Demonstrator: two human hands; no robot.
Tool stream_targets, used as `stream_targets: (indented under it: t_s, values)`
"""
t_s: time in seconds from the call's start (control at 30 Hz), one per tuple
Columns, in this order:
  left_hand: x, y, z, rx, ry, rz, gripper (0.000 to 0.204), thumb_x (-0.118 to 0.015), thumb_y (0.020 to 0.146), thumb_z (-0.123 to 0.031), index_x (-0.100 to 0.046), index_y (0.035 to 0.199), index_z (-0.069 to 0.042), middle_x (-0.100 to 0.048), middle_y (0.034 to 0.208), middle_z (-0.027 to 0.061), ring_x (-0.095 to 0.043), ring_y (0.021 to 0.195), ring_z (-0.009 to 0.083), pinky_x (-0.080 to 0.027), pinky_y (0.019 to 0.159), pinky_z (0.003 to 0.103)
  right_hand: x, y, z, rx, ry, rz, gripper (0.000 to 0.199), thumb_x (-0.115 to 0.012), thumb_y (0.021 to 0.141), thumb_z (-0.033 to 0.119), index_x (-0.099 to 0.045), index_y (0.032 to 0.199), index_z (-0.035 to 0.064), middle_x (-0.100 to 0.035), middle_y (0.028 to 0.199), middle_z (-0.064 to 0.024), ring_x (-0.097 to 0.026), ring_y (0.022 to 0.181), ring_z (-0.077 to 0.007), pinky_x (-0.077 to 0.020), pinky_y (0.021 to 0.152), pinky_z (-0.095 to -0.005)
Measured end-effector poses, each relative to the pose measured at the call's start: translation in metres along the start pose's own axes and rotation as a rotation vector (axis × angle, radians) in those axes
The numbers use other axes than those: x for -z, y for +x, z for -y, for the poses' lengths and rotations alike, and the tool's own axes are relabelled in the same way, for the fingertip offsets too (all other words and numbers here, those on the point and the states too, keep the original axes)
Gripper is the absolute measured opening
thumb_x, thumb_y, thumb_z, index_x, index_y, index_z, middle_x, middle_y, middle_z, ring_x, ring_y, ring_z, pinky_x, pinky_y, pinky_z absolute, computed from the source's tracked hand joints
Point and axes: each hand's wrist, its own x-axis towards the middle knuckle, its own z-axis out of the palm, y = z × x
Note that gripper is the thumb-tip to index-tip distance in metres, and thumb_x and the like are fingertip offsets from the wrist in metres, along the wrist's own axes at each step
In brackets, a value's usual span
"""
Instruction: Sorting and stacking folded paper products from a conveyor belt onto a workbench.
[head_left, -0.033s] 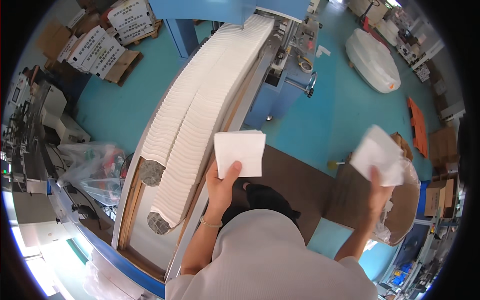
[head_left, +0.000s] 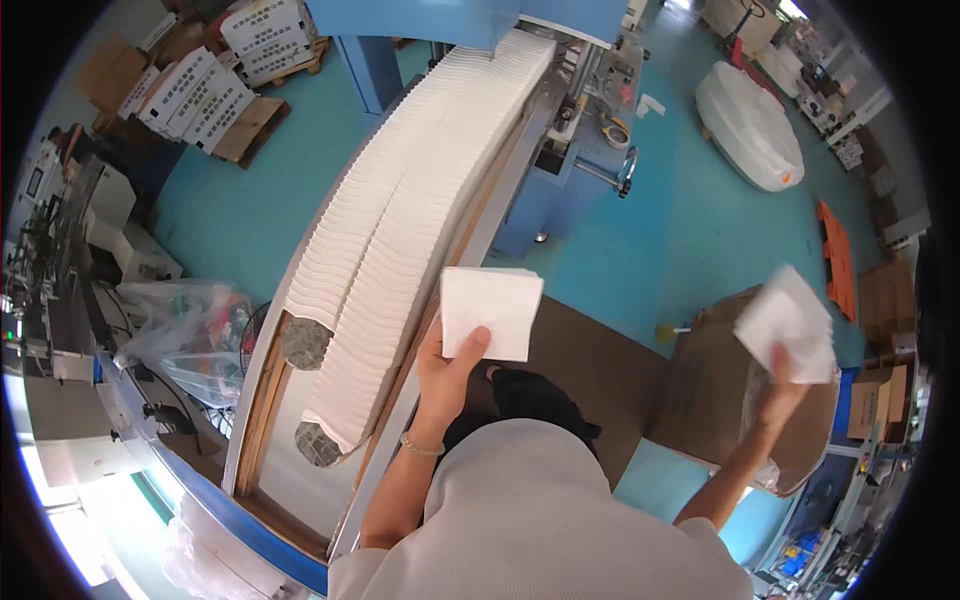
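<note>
My left hand (head_left: 447, 375) pinches a square stack of folded white paper napkins (head_left: 495, 302), with the thumb on top, beside the machine's rail. Away to the right, my right hand (head_left: 783, 398) grips another sheaf of white napkins (head_left: 792, 325), tilted and slightly blurred, over a large cardboard box (head_left: 710, 365). Two long rows of white napkins (head_left: 385, 230) stand on edge in the machine's trough (head_left: 318, 490). Against their near ends rest two grey speckled blocks, a left block (head_left: 305, 343) and a nearer block (head_left: 318, 444).
A blue machine frame (head_left: 420, 22) spans the far end of the rows. Rolls of tape (head_left: 615, 130) lie on its side table. Stacked cartons (head_left: 195, 98) sit on pallets at the far left. A plastic-wrapped bundle (head_left: 748, 125) and an orange pallet (head_left: 836, 258) are at the right.
My right hand has moved right and slightly down with its napkins, farther over the cardboard box. The left hand's stack has shifted slightly to the right as the view moved a little.
</note>
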Motion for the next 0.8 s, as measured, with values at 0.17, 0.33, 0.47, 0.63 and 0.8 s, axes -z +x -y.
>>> stream_targets:
  t_s: [0.17,0.33,0.47,0.63,0.8]
  values:
    - [0.011,-0.003,0.013,0.081,-0.112,0.114,0.05,-0.07,0.093,-0.011,-0.048,0.136,-0.001,-0.06,0.124,0.0081,-0.06,0.109,0.0142,-0.051,0.089,0.03,0.145,0.02,-0.193,-0.462,0.05,-0.345,0.037,-0.064,0.095,0.022,-0.062,0.122,-0.0029,-0.068,0.109,-0.0168,-0.066,0.09,-0.0271,-0.0559,0.079,-0.0391]
    - [0.019,-0.004,0.002,0.379,-0.75,0.238,0.053,-0.054,0.101,-0.028,-0.04,0.145,-0.002,-0.057,0.135,0.0091,-0.057,0.122,0.0225,-0.047,0.1,0.038,0.097,-0.036,-0.311,-0.54,-0.434,-0.063,0.04,-0.068,0.093,0.038,-0.072,0.107,0.0003,-0.073,0.086,-0.0093,-0.067,0.071,-0.0222,-0.0555,0.061,-0.0351]
    - [0.029,-0.007,0.015,0.376,-0.849,0.165,0.052,-0.051,0.102,-0.03,-0.04,0.145,-0.003,-0.057,0.136,0.0095,-0.056,0.123,0.0228,-0.046,0.102,0.038,-0.127,-0.094,-0.15,-0.859,0.204,0.588,0.027,-0.063,0.099,0.03,-0.065,0.11,0.0048,-0.068,0.089,-0.0045,-0.068,0.073,-0.0134,-0.0512,0.056,-0.0243]
    - [0.041,-0.016,0.025,0.212,-1.201,0.246,0.046,-0.047,0.104,-0.031,-0.045,0.141,-0.003,-0.057,0.136,0.0118,-0.059,0.121,0.0248,-0.049,0.101,0.04,-0.261,-0.112,0.054,-0.446,0.518,1.087,0.027,-0.055,0.104,0.024,-0.064,0.11,-0.0009,-0.066,0.086,-0.0036,-0.059,0.074,-0.0091,-0.0523,0.071,-0.0239]
    - [0.045,-0.028,0.031,0.144,-1.271,0.159,0.046,-0.049,0.103,-0.034,-0.048,0.139,-0.005,-0.06,0.131,0.0099,-0.06,0.119,0.0243,-0.051,0.099,0.041,-0.283,-0.084,0.166,0.084,0.855,1.25,0.033,-0.058,0.102,0.028,-0.062,0.113,-0.0024,-0.062,0.097,-0.0085,-0.06,0.085,-0.0148,-0.0491,0.076,-0.0271]
